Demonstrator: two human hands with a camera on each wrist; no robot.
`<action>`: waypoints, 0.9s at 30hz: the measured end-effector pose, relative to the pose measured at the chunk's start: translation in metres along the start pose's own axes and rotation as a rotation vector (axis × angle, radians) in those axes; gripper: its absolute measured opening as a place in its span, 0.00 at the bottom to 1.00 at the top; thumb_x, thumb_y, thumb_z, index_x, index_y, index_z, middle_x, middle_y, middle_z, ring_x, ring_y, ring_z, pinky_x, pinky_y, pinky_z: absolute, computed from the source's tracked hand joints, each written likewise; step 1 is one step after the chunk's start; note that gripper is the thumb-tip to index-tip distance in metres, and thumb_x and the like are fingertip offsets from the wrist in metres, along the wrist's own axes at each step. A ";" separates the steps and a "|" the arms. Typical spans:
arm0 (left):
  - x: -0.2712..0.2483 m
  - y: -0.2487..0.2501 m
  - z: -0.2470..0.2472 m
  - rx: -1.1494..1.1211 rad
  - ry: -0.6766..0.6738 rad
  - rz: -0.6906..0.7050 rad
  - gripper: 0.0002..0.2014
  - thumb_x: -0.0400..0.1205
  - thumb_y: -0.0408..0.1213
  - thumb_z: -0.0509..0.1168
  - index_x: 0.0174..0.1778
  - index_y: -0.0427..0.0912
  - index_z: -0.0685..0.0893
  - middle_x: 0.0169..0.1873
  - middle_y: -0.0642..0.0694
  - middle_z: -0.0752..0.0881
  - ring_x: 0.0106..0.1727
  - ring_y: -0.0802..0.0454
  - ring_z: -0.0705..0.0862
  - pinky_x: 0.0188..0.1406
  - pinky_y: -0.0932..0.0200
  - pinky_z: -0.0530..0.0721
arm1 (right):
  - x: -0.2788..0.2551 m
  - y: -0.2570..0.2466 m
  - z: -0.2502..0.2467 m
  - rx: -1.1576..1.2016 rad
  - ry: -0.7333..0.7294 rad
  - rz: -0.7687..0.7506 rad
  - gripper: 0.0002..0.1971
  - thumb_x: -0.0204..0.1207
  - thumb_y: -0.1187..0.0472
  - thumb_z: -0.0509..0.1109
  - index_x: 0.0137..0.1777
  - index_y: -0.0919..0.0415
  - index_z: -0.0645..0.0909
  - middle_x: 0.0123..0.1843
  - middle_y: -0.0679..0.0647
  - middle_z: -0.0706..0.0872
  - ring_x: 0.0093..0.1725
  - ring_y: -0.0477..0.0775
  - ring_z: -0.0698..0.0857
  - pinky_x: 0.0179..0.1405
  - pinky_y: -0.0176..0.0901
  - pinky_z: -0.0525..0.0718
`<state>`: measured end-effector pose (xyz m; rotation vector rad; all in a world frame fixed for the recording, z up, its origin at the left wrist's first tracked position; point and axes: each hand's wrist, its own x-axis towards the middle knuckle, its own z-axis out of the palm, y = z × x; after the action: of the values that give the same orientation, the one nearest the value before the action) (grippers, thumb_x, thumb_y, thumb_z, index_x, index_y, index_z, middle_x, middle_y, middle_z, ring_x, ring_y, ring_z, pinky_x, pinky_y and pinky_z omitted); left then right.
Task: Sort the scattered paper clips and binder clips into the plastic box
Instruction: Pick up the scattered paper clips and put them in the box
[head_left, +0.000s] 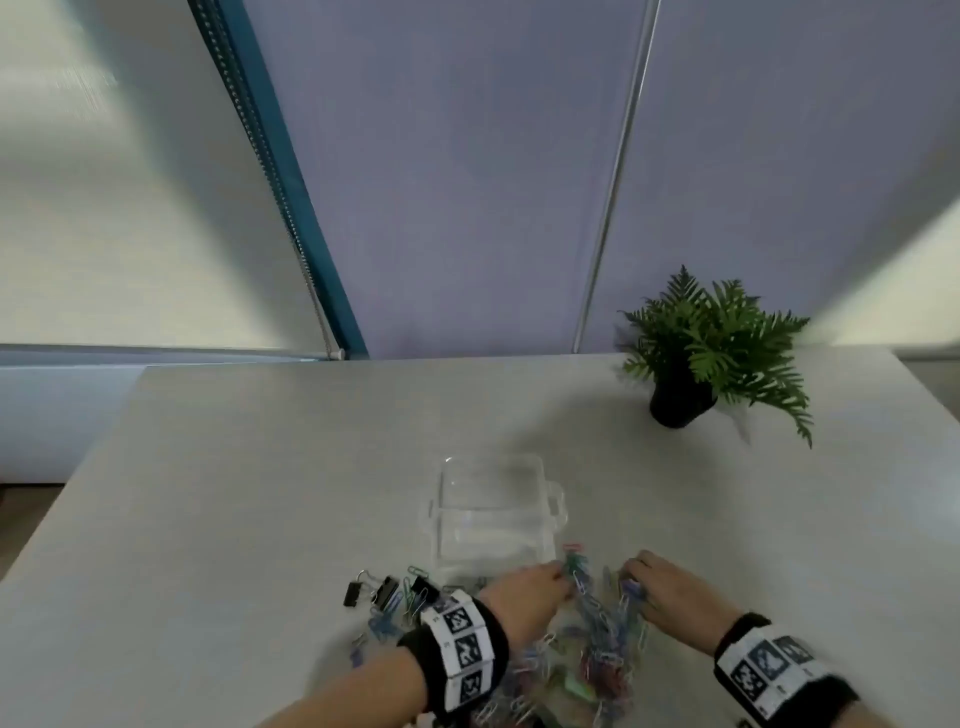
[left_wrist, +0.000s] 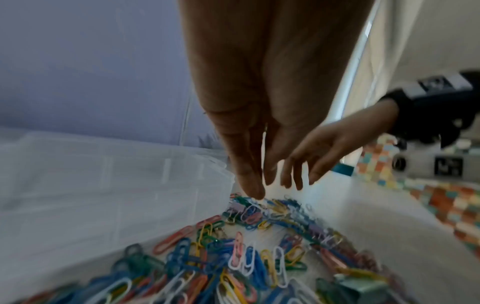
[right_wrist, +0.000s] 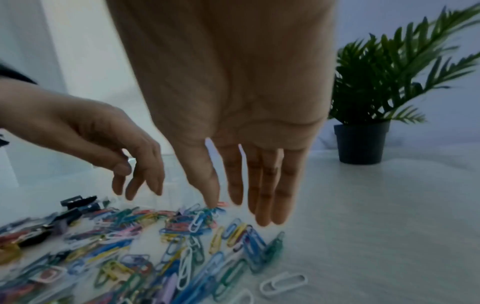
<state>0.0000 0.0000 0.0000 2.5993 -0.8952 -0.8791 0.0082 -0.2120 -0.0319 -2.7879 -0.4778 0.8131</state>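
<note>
A heap of coloured paper clips (head_left: 592, 639) (left_wrist: 249, 253) (right_wrist: 161, 242) lies on the table just in front of a clear plastic box (head_left: 493, 514) (left_wrist: 103, 185). Black binder clips (head_left: 384, 592) (right_wrist: 78, 202) sit at the heap's left edge. My left hand (head_left: 530, 592) (left_wrist: 257, 164) (right_wrist: 130, 174) hovers over the heap's far end with straight fingers reaching down, nothing in them. My right hand (head_left: 660, 587) (right_wrist: 249, 195) (left_wrist: 298, 170) hangs over the heap's right side, fingers straight and spread, the thumb tip touching the clips.
A potted fern (head_left: 711, 353) (right_wrist: 376, 98) stands at the back right of the grey table (head_left: 260, 493). A lone white clip (right_wrist: 283, 282) lies apart on the right. A purple partition rises behind the table.
</note>
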 end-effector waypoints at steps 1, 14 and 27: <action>0.008 0.005 -0.003 0.049 -0.029 -0.030 0.20 0.80 0.20 0.54 0.69 0.30 0.71 0.67 0.32 0.72 0.64 0.32 0.77 0.60 0.38 0.78 | 0.004 0.002 -0.001 0.016 0.013 0.026 0.16 0.83 0.56 0.55 0.70 0.56 0.69 0.66 0.54 0.73 0.62 0.54 0.78 0.56 0.41 0.75; 0.062 -0.016 0.040 0.311 0.208 -0.011 0.22 0.82 0.31 0.46 0.74 0.34 0.67 0.72 0.35 0.67 0.67 0.39 0.75 0.56 0.48 0.83 | 0.062 -0.017 0.016 -0.117 0.213 -0.230 0.21 0.79 0.62 0.61 0.72 0.56 0.67 0.67 0.54 0.69 0.64 0.53 0.71 0.58 0.42 0.77; 0.045 -0.015 0.052 0.106 0.439 -0.168 0.12 0.80 0.27 0.58 0.56 0.28 0.81 0.56 0.27 0.81 0.58 0.29 0.81 0.55 0.43 0.78 | 0.053 -0.044 0.036 -0.035 0.295 -0.067 0.05 0.71 0.63 0.65 0.42 0.56 0.82 0.51 0.61 0.88 0.53 0.60 0.85 0.41 0.39 0.70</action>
<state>0.0033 -0.0185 -0.0676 2.8232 -0.6212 -0.2741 0.0200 -0.1486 -0.0756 -2.8390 -0.5323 0.3730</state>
